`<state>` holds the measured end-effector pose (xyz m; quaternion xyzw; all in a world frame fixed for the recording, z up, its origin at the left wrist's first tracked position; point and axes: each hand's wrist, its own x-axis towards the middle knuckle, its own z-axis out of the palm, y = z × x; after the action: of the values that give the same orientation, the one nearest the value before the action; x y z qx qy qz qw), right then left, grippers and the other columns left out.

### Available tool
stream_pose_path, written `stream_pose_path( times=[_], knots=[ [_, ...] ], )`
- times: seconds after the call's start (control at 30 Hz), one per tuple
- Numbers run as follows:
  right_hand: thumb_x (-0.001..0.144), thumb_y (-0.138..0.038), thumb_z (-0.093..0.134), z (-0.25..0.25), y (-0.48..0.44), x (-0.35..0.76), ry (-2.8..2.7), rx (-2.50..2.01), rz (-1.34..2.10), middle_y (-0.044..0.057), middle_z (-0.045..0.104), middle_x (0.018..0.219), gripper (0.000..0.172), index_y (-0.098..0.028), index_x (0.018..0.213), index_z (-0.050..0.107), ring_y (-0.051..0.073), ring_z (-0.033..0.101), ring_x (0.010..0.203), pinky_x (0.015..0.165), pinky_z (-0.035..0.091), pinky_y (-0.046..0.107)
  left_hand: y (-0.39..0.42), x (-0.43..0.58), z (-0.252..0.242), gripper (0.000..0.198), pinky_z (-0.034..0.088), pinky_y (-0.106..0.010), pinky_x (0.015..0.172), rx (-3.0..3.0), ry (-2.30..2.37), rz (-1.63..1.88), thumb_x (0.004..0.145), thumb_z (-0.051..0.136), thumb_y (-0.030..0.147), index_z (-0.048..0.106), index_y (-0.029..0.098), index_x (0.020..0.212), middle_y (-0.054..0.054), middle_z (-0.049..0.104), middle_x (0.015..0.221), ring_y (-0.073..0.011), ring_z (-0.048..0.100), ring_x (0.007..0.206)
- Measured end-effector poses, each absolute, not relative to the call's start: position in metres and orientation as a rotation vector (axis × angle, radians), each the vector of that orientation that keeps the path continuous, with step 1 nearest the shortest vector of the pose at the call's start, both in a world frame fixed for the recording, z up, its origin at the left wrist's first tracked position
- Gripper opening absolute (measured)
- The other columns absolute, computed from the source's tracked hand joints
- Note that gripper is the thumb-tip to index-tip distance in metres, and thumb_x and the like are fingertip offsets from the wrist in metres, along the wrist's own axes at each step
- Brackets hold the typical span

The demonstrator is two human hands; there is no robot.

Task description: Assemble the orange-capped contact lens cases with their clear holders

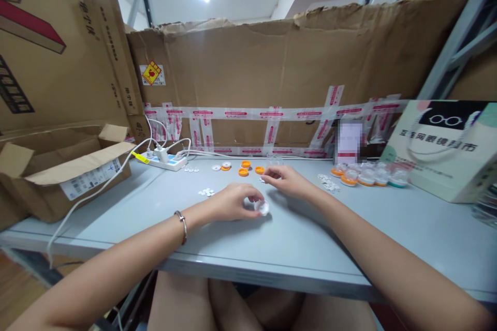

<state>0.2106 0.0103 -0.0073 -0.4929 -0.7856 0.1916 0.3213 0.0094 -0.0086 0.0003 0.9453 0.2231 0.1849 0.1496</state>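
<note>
My left hand (236,202) grips a small round part (263,208), whitish and partly clear, between thumb and fingers just above the table. Further back, my right hand (285,180) has its fingertips drawn together low over the table. Right under those fingertips shows a tiny white piece (262,180); whether it is pinched or just lies there is unclear. Behind the hands sit several orange round caps (243,171) and a white disc (216,168). Small white pieces (206,192) lie in a loose pile left of my left hand.
More flat white pieces (329,183) lie to the right, near a cluster of clear-topped round containers (367,177) with orange and teal bases. A phone (349,140), a paper bag (446,150), a power strip (166,160) and an open cardboard box (77,170) surround the grey table (240,248).
</note>
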Motion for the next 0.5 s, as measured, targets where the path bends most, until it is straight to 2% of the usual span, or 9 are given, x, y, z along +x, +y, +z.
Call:
stream_pose_path(
  times=[0.13, 0.3, 0.5],
  knots=[
    [0.077, -0.042, 0.047, -0.007, 0.011, 0.210, -2.067, -1.304, 0.508, 0.003, 0.063, 0.073, 0.029, -0.016, 0.074, 0.060, 0.015, 0.053, 0.066, 0.061, 0.040, 0.026, -0.009, 0.014, -0.005, 0.024, 0.041, -0.024, 0.070, 2.756, 0.647, 0.479, 0.075, 0.055, 0.033, 0.062, 0.018, 0.093, -0.004, 0.062, 0.084, -0.0137, 0.055, 0.073],
    [0.077, -0.040, 0.047, -0.006, 0.007, 0.208, -2.075, -1.322, 0.531, 0.003, 0.061, 0.072, 0.027, -0.016, 0.073, 0.059, 0.014, 0.052, 0.066, 0.063, 0.040, 0.027, -0.004, 0.011, -0.013, 0.024, 0.041, -0.023, 0.070, 2.722, 0.750, 0.466, 0.074, 0.056, 0.032, 0.063, 0.018, 0.091, -0.005, 0.060, 0.085, -0.0150, 0.056, 0.077],
    [0.075, -0.043, 0.052, -0.005, -0.001, 0.202, -2.215, -1.261, 0.657, 0.001, 0.058, 0.072, 0.026, -0.018, 0.077, 0.060, 0.013, 0.049, 0.065, 0.060, 0.038, 0.026, 0.012, -0.013, 0.006, 0.048, 0.043, -0.026, 0.075, 2.527, 0.877, 0.586, 0.065, 0.066, 0.040, 0.057, 0.016, 0.106, -0.007, 0.062, 0.098, -0.0177, 0.056, 0.087]
  ],
)
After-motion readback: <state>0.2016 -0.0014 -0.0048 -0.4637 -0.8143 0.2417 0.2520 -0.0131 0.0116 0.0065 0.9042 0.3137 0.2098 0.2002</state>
